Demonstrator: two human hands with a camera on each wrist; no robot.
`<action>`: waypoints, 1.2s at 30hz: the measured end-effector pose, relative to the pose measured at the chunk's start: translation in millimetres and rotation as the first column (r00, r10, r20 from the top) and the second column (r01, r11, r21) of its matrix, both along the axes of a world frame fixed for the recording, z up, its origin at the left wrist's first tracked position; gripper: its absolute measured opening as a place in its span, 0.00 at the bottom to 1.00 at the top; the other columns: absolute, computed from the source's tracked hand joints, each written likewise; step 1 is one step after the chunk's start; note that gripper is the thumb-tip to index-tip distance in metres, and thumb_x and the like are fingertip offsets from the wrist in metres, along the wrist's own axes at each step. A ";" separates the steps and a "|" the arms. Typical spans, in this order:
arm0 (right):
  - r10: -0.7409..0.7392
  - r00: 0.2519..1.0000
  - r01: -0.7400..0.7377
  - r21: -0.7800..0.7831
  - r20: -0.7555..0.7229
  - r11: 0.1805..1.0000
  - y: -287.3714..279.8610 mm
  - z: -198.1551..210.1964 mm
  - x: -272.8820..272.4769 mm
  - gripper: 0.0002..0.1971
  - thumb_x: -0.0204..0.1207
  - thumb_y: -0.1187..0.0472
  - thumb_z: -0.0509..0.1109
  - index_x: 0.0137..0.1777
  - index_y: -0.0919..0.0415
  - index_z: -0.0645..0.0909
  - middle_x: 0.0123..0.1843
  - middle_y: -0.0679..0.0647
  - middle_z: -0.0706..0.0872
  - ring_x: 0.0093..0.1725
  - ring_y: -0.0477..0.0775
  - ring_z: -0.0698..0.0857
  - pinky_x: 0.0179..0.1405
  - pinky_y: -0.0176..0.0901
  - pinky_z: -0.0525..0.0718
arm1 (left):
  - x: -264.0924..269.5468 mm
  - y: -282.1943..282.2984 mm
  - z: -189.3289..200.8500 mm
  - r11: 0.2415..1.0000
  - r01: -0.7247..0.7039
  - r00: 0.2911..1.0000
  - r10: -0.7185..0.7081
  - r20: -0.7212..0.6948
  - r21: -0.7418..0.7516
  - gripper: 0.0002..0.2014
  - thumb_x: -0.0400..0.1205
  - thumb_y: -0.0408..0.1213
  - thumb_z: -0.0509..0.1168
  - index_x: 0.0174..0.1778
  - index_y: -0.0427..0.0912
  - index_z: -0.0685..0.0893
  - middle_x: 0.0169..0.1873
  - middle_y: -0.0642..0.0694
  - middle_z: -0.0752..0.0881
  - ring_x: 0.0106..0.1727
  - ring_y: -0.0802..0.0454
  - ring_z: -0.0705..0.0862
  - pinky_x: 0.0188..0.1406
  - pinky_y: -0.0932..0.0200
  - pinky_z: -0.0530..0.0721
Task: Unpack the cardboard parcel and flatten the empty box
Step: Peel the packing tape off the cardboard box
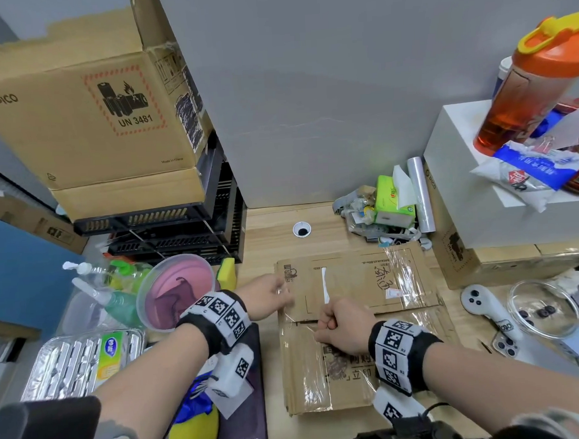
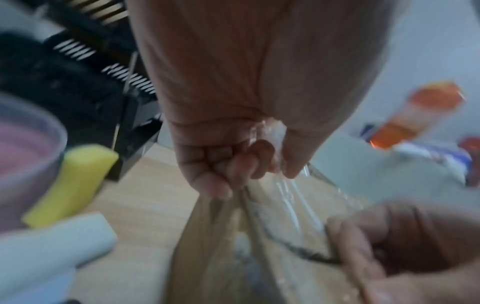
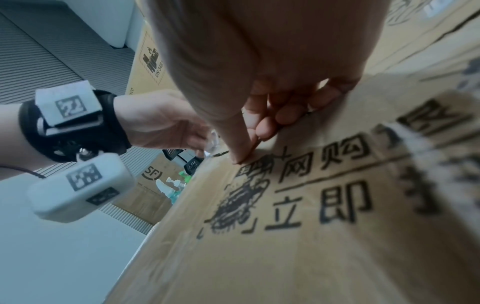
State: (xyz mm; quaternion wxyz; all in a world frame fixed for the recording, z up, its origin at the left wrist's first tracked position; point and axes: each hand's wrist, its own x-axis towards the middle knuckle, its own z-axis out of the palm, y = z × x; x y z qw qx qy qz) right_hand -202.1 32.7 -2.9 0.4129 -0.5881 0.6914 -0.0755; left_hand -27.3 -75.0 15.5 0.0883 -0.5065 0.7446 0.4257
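Observation:
A flat brown cardboard parcel (image 1: 352,283) with black print lies on the wooden desk, with clear tape across it. My left hand (image 1: 268,296) is at the box's left edge and pinches a strip of clear tape (image 2: 285,185) that stretches from the cardboard up into the curled fingers (image 2: 228,164). My right hand (image 1: 340,327) sits as a fist on the middle seam. In the right wrist view its thumb tip (image 3: 239,158) presses on the printed cardboard (image 3: 311,226) and the curled fingers lie along the seam. I see nothing held in it.
Left of the box are a pink-filled plastic bowl (image 1: 178,292), a yellow sponge (image 1: 227,273), spray bottles (image 1: 111,295), foil trays (image 1: 81,361) and a Lenovo mouse pad (image 1: 245,423). Black crates (image 1: 181,231) stand behind. To the right lie a white controller (image 1: 487,309) and a glass bowl (image 1: 541,310).

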 end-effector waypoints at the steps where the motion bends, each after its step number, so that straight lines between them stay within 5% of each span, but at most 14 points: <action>1: 0.005 1.000 -0.005 0.000 -0.001 1.000 -0.6 0.2 -0.4 0.14 0.70 0.49 0.77 0.29 0.50 0.79 0.26 0.42 0.78 0.32 0.39 0.77 0.68 0.54 0.76 | 2.6 1.3 -0.5 1.000 0.000 1.000 0.000 0.002 0.015 0.10 0.84 0.41 0.68 0.38 0.48 0.76 0.31 0.50 0.82 0.27 0.57 0.76 0.27 0.61 0.74; 9: 0.063 0.997 -0.064 -0.027 -0.040 0.998 -3.0 -1.0 -1.3 0.14 0.70 0.47 0.75 0.29 0.50 0.77 0.27 0.42 0.78 0.31 0.39 0.76 0.61 0.51 0.81 | 29.3 -8.5 8.7 0.973 -0.151 0.966 0.182 -0.184 0.173 0.10 0.83 0.20 0.62 0.46 0.40 0.72 0.35 0.38 0.88 0.36 0.38 0.92 0.38 0.51 0.94; 14: 0.087 0.995 -0.089 -0.034 -0.048 0.995 -4.6 -0.9 -2.4 0.10 0.70 0.46 0.75 0.35 0.51 0.81 0.28 0.41 0.79 0.32 0.38 0.77 0.54 0.47 0.83 | 41.0 -5.7 4.5 0.998 0.020 1.000 -0.020 -0.013 0.067 0.26 0.79 0.16 0.56 0.67 0.48 0.76 0.38 0.44 0.83 0.32 0.50 0.83 0.33 0.62 0.85; 18: 0.083 0.995 -0.085 -0.035 -0.062 0.996 -4.6 -5.3 -3.0 0.10 0.68 0.46 0.74 0.40 0.50 0.79 0.32 0.43 0.79 0.36 0.43 0.79 0.50 0.46 0.83 | 47.7 1.1 -6.5 0.990 -0.031 0.999 0.034 -0.020 0.140 0.21 0.81 0.20 0.52 0.43 0.48 0.86 0.35 0.36 0.79 0.27 0.49 0.74 0.30 0.59 0.75; 21: 0.083 0.994 -0.086 -0.033 -0.068 0.996 -5.5 -6.7 -3.1 0.13 0.67 0.45 0.73 0.45 0.49 0.77 0.36 0.45 0.81 0.38 0.47 0.80 0.46 0.46 0.83 | 50.9 5.8 -7.1 0.976 -0.124 0.990 0.133 -0.042 0.181 0.21 0.81 0.19 0.53 0.37 0.45 0.87 0.24 0.41 0.76 0.23 0.53 0.71 0.24 0.62 0.72; 25: 0.093 0.994 -0.094 -0.013 -0.063 0.995 -5.5 -7.2 -3.9 0.13 0.66 0.43 0.74 0.43 0.46 0.75 0.37 0.45 0.82 0.37 0.46 0.80 0.44 0.46 0.84 | 53.6 11.6 -16.6 0.972 -0.163 0.985 0.170 -0.031 0.167 0.09 0.79 0.38 0.70 0.33 0.46 0.83 0.24 0.51 0.77 0.25 0.58 0.73 0.26 0.64 0.72; 27: 0.098 0.993 -0.098 -0.003 -0.061 0.995 -5.4 -6.9 -4.6 0.13 0.66 0.43 0.74 0.42 0.45 0.74 0.37 0.45 0.81 0.36 0.46 0.80 0.44 0.47 0.84 | 56.2 15.0 -25.8 0.979 -0.166 0.986 0.167 -0.003 0.120 0.13 0.72 0.45 0.77 0.29 0.49 0.80 0.27 0.53 0.80 0.30 0.57 0.76 0.35 0.62 0.75; 31: 0.089 0.994 -0.090 -0.008 -0.056 0.996 -4.9 -5.3 -4.5 0.14 0.66 0.42 0.75 0.41 0.44 0.72 0.37 0.44 0.79 0.38 0.48 0.80 0.44 0.47 0.84 | 55.3 24.1 -36.5 0.976 -0.202 0.978 0.206 -0.037 0.080 0.15 0.76 0.36 0.77 0.30 0.47 0.77 0.28 0.49 0.80 0.27 0.58 0.74 0.27 0.68 0.73; 34: 0.128 0.989 -0.131 -0.038 -0.081 0.991 -6.5 1.9 -2.9 0.17 0.68 0.44 0.74 0.52 0.46 0.74 0.45 0.46 0.78 0.44 0.52 0.80 0.49 0.50 0.84 | 53.4 27.9 -36.2 0.939 -0.265 0.944 0.299 -0.139 0.219 0.11 0.80 0.27 0.71 0.37 0.43 0.78 0.24 0.46 0.83 0.18 0.57 0.72 0.16 0.67 0.68; 36: 0.233 0.943 -0.272 -0.150 -0.236 0.950 -8.6 9.5 1.8 0.22 0.68 0.45 0.70 0.62 0.46 0.73 0.54 0.49 0.76 0.54 0.54 0.78 0.56 0.50 0.80 | 51.5 29.5 -33.4 0.929 -0.260 0.940 0.306 -0.153 0.262 0.08 0.82 0.23 0.67 0.44 0.41 0.80 0.21 0.52 0.85 0.16 0.60 0.73 0.13 0.68 0.68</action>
